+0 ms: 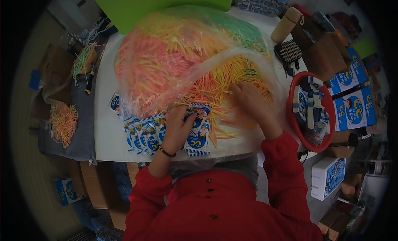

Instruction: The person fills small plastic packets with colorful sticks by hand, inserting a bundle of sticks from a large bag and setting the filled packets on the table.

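Observation:
My left hand [179,125] is closed at the edge of a small blue and white printed packet [202,111], thumb and fingers pinching near its upper part. Several similar packets [145,133] lie overlapping on the table edge beside and under this hand. My right hand [249,101] reaches into a heap of thin coloured sticks [215,83]. Its fingers are curled down on yellow and orange sticks, with the fingertips partly hidden. A large clear plastic bag [182,81] holds the pink, yellow and green sticks, its mouth open toward me.
A red basket [292,112] with packets stands at the right, near a beige flask [286,25] and a checked pouch [287,51]. A green board [161,4] rises behind the bag. Printed cartons [354,108] stack at far right. More sticks [63,125] lie at left.

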Available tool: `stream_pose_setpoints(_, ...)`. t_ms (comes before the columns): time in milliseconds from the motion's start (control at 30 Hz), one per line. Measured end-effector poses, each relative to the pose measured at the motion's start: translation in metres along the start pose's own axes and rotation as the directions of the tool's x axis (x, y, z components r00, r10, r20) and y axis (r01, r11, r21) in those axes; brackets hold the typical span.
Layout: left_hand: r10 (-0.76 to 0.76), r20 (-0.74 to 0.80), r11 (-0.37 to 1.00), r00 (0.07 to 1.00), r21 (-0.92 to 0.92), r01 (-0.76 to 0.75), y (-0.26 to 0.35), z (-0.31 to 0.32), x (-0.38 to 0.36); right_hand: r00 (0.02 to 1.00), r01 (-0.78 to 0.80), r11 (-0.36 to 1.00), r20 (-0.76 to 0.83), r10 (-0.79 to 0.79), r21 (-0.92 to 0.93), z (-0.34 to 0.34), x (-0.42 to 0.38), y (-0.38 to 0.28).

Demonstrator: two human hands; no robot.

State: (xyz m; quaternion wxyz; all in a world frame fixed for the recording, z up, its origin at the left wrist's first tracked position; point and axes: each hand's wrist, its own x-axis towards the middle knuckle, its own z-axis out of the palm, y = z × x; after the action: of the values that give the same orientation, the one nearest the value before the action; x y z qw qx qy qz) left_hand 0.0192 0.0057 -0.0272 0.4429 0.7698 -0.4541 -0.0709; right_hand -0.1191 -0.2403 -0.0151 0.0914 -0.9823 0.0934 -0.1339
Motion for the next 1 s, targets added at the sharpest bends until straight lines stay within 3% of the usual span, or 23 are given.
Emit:
stream_pose_setpoints(33,0.006,0.003,1.000,1.000,0.002,-0.006,0.001,0.000,0.000,0.996,0.081,0.991,0.054,-0.076,-0.105,0.003,0.006,-0.001)
stream_pose_setpoints(167,0.012,0.005,1.000,1.000,0.016,-0.012,-0.001,0.001,0.000,0.977,0.207,0.964,-0.014,-0.212,-0.166,0.001,0.017,0.001)
stream_pose_setpoints(233,0.034,0.025,0.999,0.999,0.015,-0.034,-0.003,0.005,0.002,0.940,0.337,0.904,0.038,-0.340,-0.263,0.005,0.018,0.004)
stream_pose_setpoints(267,-0.047,0.011,0.989,0.999,-0.138,0.048,-0.005,0.007,-0.001,0.941,0.331,0.902,0.029,-0.337,-0.276,0.008,0.016,0.007)
stream_pose_setpoints(300,-0.130,0.009,0.949,0.991,-0.289,0.127,-0.006,0.008,-0.001,0.955,0.293,0.943,0.015,-0.295,-0.156,0.015,0.011,0.010)
stream_pose_setpoints(333,-0.119,0.002,0.950,0.993,-0.291,0.115,0.002,0.006,0.001,0.967,0.254,0.967,0.008,-0.254,-0.032,0.021,0.007,0.011)
stream_pose_setpoints(367,-0.178,0.015,0.859,0.984,-0.486,0.163,0.010,0.005,0.002,0.965,0.260,0.965,0.006,-0.260,-0.042,0.028,0.003,0.013)
stream_pose_setpoints(400,-0.239,0.040,0.724,0.970,-0.658,0.205,0.016,0.004,0.002,0.993,0.096,0.941,-0.092,-0.069,0.326,0.031,-0.001,0.009)
stream_pose_setpoints(433,-0.247,0.033,0.722,0.969,-0.660,0.206,0.017,0.005,0.002,0.984,-0.043,0.749,-0.103,0.148,0.661,0.035,-0.005,0.006)
stream_pose_setpoints(467,-0.240,0.055,0.670,0.969,-0.713,0.207,0.018,0.005,0.002,0.985,-0.044,0.746,-0.095,0.143,0.664,0.040,-0.010,0.002)
stream_pose_setpoints(533,-0.230,0.085,0.619,0.969,-0.756,0.213,0.014,0.007,-0.001,0.908,0.017,0.287,-0.135,0.396,0.958,0.035,-0.014,-0.017)
stream_pose_setpoints(567,-0.195,0.072,0.708,0.978,-0.679,0.191,0.007,0.012,-0.001,0.906,0.021,0.286,-0.139,0.400,0.958,0.035,-0.018,-0.019)
stream_pose_setpoints(633,-0.157,0.064,0.788,0.986,-0.594,0.164,0.006,0.014,0.001,0.930,-0.155,0.570,-0.075,0.359,0.807,0.035,-0.025,-0.022)
stream_pose_setpoints(767,-0.205,0.149,0.665,0.967,-0.704,0.249,0.017,0.019,-0.001,0.967,-0.142,0.584,-0.013,0.254,0.799,0.041,-0.027,-0.016)
stream_pose_setpoints(833,-0.228,0.141,0.606,0.963,-0.754,0.254,0.020,0.019,0.001,0.951,-0.095,0.451,-0.052,0.304,0.888,0.042,-0.023,-0.018)
stream_pose_setpoints(900,-0.233,0.221,0.553,0.947,-0.771,0.316,0.018,0.016,0.000,0.957,-0.093,0.506,-0.064,0.284,0.858,0.043,-0.022,-0.022)
stream_pose_setpoints(933,-0.235,0.217,0.554,0.948,-0.771,0.313,0.010,0.019,-0.002,0.960,-0.091,0.557,-0.076,0.269,0.825,0.043,-0.022,-0.023)
stream_pose_setpoints(1000,-0.126,0.035,0.789,0.991,-0.602,0.122,0.000,0.024,0.000,0.973,-0.070,0.551,-0.063,0.220,0.831,0.042,-0.022,-0.018)
